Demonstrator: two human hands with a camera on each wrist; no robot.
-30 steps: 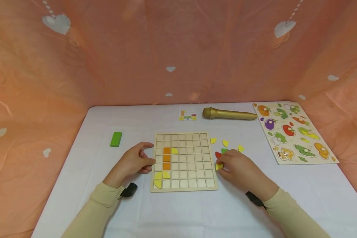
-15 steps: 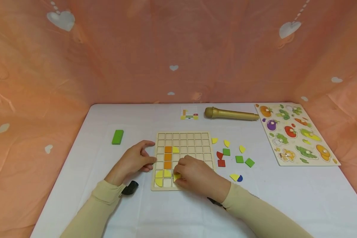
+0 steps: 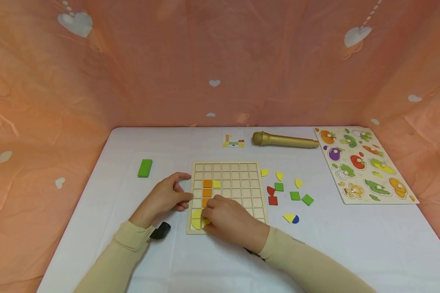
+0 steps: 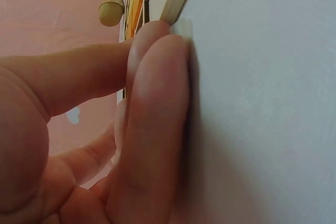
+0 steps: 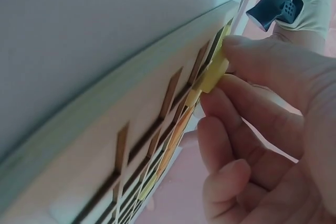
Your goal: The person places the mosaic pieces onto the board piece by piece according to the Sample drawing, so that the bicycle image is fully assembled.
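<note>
A wooden grid board [image 3: 236, 167] lies in the middle of the table. My right hand [image 3: 232, 221] is over its lower left, pinching a yellow quarter-circle tile [image 5: 215, 72] between thumb and fingertips. The tile is in the bottom row, beside two yellow quarter-circle tiles [image 3: 196, 219] at the corner; it partly covers its cell. Above stand orange square tiles [image 3: 207, 192] in a column, the lowest partly hidden by my fingers. One yellow quarter-circle [image 3: 216, 184] sits right of the top orange square. My left hand [image 3: 166, 197] rests with its fingertips at the board's left edge.
Right of the board lie loose green squares [image 3: 295, 196], a red square [image 3: 273, 200], a red quarter-circle [image 3: 271, 191] and yellow and blue pieces [image 3: 295, 219]. A pattern card [image 3: 233, 138], gold microphone [image 3: 286, 140], vegetable puzzle [image 3: 364, 167] and green block [image 3: 145, 168] lie farther out.
My right hand has come left from the loose pieces with the yellow quarter-circle tile, crossing from the third column to the second in the bottom row. My left hand has stayed at the edge.
</note>
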